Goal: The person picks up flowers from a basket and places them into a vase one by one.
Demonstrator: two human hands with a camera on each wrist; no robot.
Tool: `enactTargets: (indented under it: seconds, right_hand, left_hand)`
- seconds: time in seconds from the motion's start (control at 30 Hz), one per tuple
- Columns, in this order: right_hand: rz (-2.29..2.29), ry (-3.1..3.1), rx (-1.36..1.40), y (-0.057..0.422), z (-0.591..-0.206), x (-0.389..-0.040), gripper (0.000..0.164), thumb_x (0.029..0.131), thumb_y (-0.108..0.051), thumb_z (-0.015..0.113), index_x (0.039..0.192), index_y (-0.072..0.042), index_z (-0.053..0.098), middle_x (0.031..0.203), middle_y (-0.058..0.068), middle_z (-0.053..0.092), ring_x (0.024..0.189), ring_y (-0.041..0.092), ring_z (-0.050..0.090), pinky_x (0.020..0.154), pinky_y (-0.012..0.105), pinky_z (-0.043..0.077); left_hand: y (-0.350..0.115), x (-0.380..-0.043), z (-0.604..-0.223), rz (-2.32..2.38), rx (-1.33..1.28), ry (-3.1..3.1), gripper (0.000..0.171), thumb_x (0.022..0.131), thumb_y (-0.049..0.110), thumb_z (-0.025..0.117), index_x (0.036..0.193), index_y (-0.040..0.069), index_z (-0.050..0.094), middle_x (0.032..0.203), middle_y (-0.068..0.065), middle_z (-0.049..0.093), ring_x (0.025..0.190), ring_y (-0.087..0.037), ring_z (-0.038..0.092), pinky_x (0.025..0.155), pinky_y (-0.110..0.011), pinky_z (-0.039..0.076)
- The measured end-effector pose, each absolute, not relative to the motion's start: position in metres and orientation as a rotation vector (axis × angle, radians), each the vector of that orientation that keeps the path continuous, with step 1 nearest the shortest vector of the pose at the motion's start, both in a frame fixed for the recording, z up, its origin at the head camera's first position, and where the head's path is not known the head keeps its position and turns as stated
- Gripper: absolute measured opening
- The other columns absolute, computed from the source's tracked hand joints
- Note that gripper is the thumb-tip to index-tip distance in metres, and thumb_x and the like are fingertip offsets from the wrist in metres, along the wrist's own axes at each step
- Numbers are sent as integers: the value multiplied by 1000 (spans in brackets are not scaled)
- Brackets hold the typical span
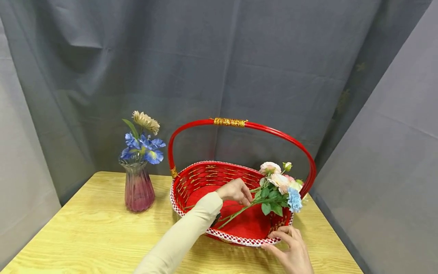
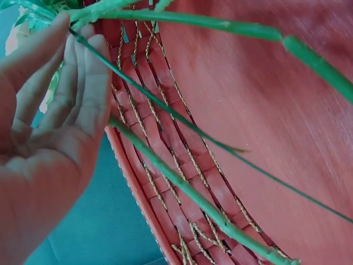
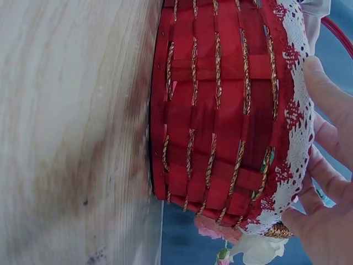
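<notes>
A red woven basket (image 1: 219, 175) with a white lace rim and a tall arched handle stands on the table. Inside it, my left hand (image 1: 236, 191) pinches a thin green flower stem (image 2: 160, 105) between thumb and fingertips. Several stems spread across the basket's red floor below that hand. Pink, cream and blue artificial flowers (image 1: 280, 183) with green leaves lean over the basket's right end, under the handle. At the near right corner, my right hand (image 1: 291, 243) grips the lace rim (image 3: 298, 110), thumb and fingers on either side of it.
Left of the basket stands a purple ribbed glass vase (image 1: 138, 190) holding blue irises (image 1: 145, 148) and a cream flower (image 1: 146, 122). The wooden table (image 1: 85, 228) ends close to grey curtains (image 1: 191, 76) at the back and sides.
</notes>
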State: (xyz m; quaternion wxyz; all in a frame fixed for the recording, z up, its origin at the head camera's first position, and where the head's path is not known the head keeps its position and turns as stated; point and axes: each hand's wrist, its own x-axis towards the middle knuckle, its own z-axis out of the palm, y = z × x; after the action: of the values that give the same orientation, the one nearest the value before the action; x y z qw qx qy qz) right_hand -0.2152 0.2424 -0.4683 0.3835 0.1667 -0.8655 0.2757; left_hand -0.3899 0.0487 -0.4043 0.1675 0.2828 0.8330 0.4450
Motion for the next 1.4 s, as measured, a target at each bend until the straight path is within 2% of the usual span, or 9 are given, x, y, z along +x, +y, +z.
enactTargets:
  seconds: [0.1, 0.27, 0.57, 0.83, 1.03, 1.17, 1.4]
  right_hand:
    - [701, -2220, 406, 242, -467, -215, 38, 48, -17, 95, 77, -23, 72, 88, -12, 57, 86, 7, 48, 74, 17, 36]
    - [701, -2198, 438, 242, -468, -214, 39, 47, -17, 95, 77, -23, 72, 87, -10, 57, 86, 7, 48, 73, 17, 36]
    - [702, -2177, 460, 243, -468, -215, 39, 46, -15, 95, 77, -20, 72, 87, -9, 58, 84, 7, 46, 73, 18, 35]
    - [706, -2181, 440, 244, -466, -215, 40, 46, -15, 95, 78, -22, 72, 87, -10, 58, 83, 6, 47, 71, 18, 36]
    - [694, -2214, 399, 243, -465, -213, 39, 47, -17, 95, 77, -22, 72, 88, -10, 58, 84, 6, 47, 72, 16, 36]
    - [690, -2220, 395, 242, -465, -213, 38, 47, -18, 95, 77, -23, 72, 87, -10, 58, 84, 7, 48, 72, 16, 36]
    - [688, -2196, 409, 242, -467, -213, 39, 46, -15, 95, 77, -22, 72, 87, -9, 58, 85, 7, 48, 72, 18, 37]
  left_hand:
    - [49, -390, -404, 1256, 839, 2373, 12, 75, -9, 76, 87, -6, 76, 80, -17, 74, 53, -7, 55, 53, -18, 47]
    - [47, -389, -404, 1201, 906, 2376, 14, 78, -13, 70, 90, -8, 75, 83, -18, 74, 57, -5, 53, 54, -15, 45]
    - [43, -388, -397, 1266, 923, 2235, 20, 81, -16, 59, 98, -14, 69, 72, -8, 63, 58, -8, 50, 55, -19, 42]
    - [38, -388, -383, 1340, 930, 2210, 17, 85, -10, 64, 98, -7, 73, 90, -17, 72, 69, -7, 56, 64, -19, 47]
    - [33, -389, -379, 1432, 945, 2167, 20, 88, -5, 63, 105, -4, 73, 99, -10, 74, 81, -8, 62, 79, -24, 52]
    - [28, -389, -376, 1482, 903, 2150, 20, 88, -4, 63, 105, -2, 74, 101, -9, 73, 81, -9, 60, 78, -23, 51]
    - [24, -390, -370, 1512, 942, 2145, 19, 89, 0, 65, 107, -6, 71, 107, -25, 68, 77, -10, 57, 82, -36, 53]
